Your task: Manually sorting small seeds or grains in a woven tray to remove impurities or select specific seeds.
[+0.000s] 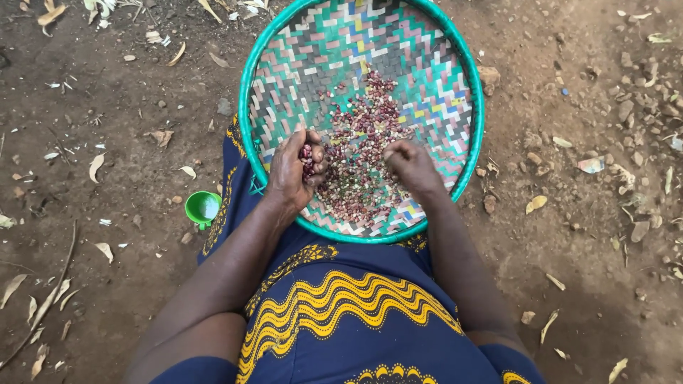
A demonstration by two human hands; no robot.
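On the lap, against the blue and yellow cloth (341, 299), rests the near rim of a round woven tray (455, 64) with a green edge. Just inside that rim the left hand (295, 171) is cupped, fingers curled around a few dark red beans. Right of it the right hand (413, 167) lies palm down, fingertips pinching into the bean pile (359, 156) at the tray's middle. Sorting well likely means spreading beans thin. Left of the tray sits a small green cup (203, 207) on bare earth.

There is one woven tray (455, 64), one small green cup (203, 207) and two hands (the beans (359, 153) are too many to count).
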